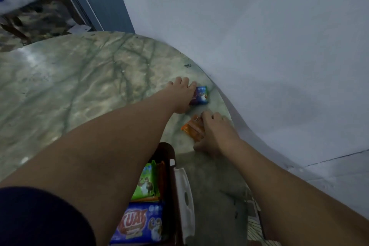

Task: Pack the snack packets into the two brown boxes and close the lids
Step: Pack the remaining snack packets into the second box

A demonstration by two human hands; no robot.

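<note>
Orange wrapper is what your right hand (pixel 214 132) lies over: its fingers are draped across the orange packet (pixel 193 129) with the thumb down at the near end, but you cannot tell from here whether they have closed round it or only rest on top. Your left hand (pixel 182 94) reaches further out, its fingertips on the near edge of the purple packet (pixel 200 95); whether it pinches or just touches is also unclear. Both packets sit flat on the marble table (pixel 79 78), close to the far right edge by the pale wall (pixel 259 36), the purple 1 beyond the orange 1 and a little apart from it.

To lift them cleanly, slide each packet slightly toward you before curling your fingers under, since flat wrappers on smooth stone are likely to skid away from a top-down grab and the edge is near. Take them by the sealed ends so the contents are not crushed.

Below your forearms 1 brown box (pixel 169 158) stands open and already holds a green packet (pixel 144 181) and a blue packet (pixel 139 223), with a white plastic piece (pixel 185 195) just beside its right wall. Bring the 2 packets back there and lay them flat so the lid can close; the second box is not in view
</note>
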